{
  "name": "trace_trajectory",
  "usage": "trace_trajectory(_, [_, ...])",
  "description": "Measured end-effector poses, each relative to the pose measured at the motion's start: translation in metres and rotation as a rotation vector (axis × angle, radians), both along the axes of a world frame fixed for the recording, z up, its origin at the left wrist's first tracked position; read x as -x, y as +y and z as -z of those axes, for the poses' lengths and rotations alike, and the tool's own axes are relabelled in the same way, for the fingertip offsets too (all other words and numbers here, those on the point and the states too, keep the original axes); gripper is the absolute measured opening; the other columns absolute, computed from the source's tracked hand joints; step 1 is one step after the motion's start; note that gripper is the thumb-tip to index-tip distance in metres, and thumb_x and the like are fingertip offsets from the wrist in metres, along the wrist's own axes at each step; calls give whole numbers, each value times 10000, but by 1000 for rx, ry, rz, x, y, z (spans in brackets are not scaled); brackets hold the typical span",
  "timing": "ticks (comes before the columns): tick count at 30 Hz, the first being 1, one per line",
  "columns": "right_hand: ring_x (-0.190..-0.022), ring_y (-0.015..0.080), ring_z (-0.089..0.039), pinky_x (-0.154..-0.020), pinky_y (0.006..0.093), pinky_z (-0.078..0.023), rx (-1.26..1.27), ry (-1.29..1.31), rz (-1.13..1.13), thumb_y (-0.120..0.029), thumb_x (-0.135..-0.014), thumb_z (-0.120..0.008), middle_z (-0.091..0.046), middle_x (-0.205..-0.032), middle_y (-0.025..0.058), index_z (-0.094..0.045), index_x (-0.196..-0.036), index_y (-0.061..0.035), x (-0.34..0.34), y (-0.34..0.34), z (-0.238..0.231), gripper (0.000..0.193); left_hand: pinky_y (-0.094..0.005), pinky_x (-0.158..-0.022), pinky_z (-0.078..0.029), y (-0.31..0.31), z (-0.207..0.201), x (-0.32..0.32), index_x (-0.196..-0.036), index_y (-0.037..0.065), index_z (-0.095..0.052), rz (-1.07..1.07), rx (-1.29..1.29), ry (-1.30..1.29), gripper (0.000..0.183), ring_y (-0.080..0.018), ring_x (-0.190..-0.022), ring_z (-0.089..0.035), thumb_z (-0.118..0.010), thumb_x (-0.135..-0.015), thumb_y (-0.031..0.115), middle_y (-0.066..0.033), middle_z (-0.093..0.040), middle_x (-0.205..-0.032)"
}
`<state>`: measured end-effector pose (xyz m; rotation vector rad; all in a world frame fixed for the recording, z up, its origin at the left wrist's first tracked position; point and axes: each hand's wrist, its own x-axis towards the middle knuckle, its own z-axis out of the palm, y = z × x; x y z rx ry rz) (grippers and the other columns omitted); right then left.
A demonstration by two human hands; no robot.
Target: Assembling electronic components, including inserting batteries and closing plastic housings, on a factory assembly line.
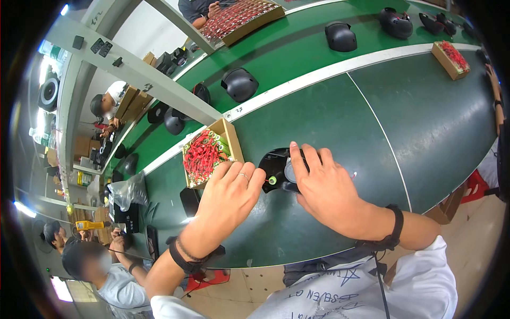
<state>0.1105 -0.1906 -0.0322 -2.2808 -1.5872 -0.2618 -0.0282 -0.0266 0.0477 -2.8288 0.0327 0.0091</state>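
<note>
Black shell (pixel 270 166) being clamped in right hand (pixel 330 195), likely against slipping; left hand (pixel 232 191) being held beside green cell (pixel 272 180), grip unclear.

Bright o/h, strip light (pixel 24 209) blown out far L, slight sheen on tabletop (pixel 319 119), edges bent w/ blk vignette.

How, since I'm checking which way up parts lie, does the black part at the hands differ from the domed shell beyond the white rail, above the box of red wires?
The black part shows a recessed inside, while the domed shell shows mostly its smooth outer side. The right hand partly covers the black part; no hand touches the domed shell. Both are dark with curved outlines.
</note>
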Motion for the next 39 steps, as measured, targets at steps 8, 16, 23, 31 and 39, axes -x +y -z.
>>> trace_trajectory(8, [-987, 245, -633, -683, 283, -621, -31, -45, 7, -124, -823, -759, -634, -1123, 120, -595, -1458, 72, 1, -2, 4, 685, -446, -616, -515, -18, 18, 8, -1044, 3, -615, -182, 495, -216, 99, -342, -703, -665, -692, -993, 37, -145, -675, -872])
trace_trajectory(16, [-953, 236, -626, -638, 276, -610, -87, -13, 2, -141, -821, -749, -618, -1068, 105, -617, -1428, 66, -1, -1, 7, 655, -381, -553, -493, -51, 38, 19, -1033, -16, -628, -617, 891, -323, 93, -231, -594, -647, -683, -1025, 59, -148, -713, -830])
trace_trajectory(23, [-1108, 301, -595, -811, 328, -647, 85, 161, -6, -246, -688, -956, -565, -1332, 154, -477, -1542, 52, -2, -3, 1, 1025, -280, -513, -485, -64, 65, 18, -1038, -33, -655, -795, 1308, -509, 146, -85, -572, -634, -678, -1067, 108, -91, -730, -803])
trace_trajectory(31, [-977, 289, -645, -677, 314, -626, -60, 186, -62, -152, -719, -865, -619, -1121, 160, -580, -1442, 103, -13, -2, 0, 818, -320, -546, -570, -88, 107, 8, -1063, 8, -694, -611, 717, -786, 86, -197, -610, -744, -738, -1011, 60, -123, -771, -817])
trace_trajectory(39, [-1185, 362, -574, -925, 453, -600, 17, 472, -111, -334, -802, -897, -567, -1343, 185, -535, -1493, 71, -28, -1, -5, 879, -386, -588, -592, -77, 109, 11, -1107, 44, -697, -510, 456, -591, 154, -294, -691, -762, -757, -969, 76, -126, -776, -885])
